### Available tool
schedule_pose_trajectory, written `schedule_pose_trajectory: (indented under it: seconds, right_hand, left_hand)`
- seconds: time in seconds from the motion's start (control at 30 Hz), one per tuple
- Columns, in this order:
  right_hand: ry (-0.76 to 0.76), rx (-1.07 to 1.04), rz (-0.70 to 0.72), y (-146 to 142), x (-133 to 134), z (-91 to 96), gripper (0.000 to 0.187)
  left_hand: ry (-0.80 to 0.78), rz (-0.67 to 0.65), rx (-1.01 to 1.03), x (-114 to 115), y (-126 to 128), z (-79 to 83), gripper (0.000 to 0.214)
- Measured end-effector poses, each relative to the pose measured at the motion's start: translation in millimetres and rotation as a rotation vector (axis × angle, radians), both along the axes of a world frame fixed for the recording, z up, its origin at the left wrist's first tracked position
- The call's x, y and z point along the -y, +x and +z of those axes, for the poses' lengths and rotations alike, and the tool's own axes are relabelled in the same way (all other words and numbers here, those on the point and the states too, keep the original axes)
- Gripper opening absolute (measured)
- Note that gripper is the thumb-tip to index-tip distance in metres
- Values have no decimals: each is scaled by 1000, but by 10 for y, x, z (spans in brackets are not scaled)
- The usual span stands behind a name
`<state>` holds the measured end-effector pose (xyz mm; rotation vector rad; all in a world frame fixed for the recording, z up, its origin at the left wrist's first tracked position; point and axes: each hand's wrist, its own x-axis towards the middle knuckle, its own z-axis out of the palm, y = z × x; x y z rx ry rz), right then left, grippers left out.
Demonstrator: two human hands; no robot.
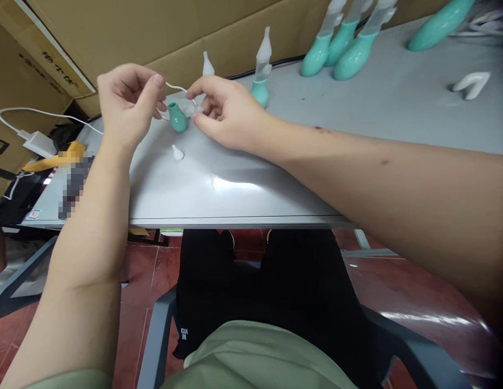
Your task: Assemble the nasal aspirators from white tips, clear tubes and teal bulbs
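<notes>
Cardboard sheets [154, 27] back the far edge of a grey table [243, 183], and both bare forearms reach over its near edge. Left hand [127, 102] is at far left, fingers curled, thumb and forefinger pinched shut on one end of a thin white tube [176, 86]. Right hand [225, 111] is just right of it, closed too, fingertips nipping the tube's other end with a small clear piece [194, 109] at the thumb. The tube arcs between the two hands. A teal bulb [178, 116] sits in the gap between the hands, right under the tube; cannot tell if either hand touches it. Three teal bottles [340, 46] stand far right, well apart from the hands. One teal unit with a clear nozzle [261, 70] stands just beyond the right hand. A white charger [38, 143] lies at the left edge. A small white tip [177, 153] lies on the table near the bulb, on its near side.
</notes>
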<state>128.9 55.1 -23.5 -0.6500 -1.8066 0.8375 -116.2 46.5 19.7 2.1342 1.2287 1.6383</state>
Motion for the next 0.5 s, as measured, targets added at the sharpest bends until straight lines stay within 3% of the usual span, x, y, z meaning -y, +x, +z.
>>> schedule_pose_trajectory:
  seconds: [0.1,0.2,0.33,0.5]
  right_hand:
    - [-118,-35,36,29,91,85,37]
    - [-271,-74,60,29,160,166,46]
    - [-337,-137,54,11,164,184,48]
    - [-401,-266,133,15,126,143,43]
  left_hand:
    - [39,31,-30,-190,-159,-39,107]
    - [-196,72,-102,-318,-281,-141,99]
    - [-435,47,-227,-376,-288,-287,66]
    - [-428,24,-234,-305,-149,-287,50]
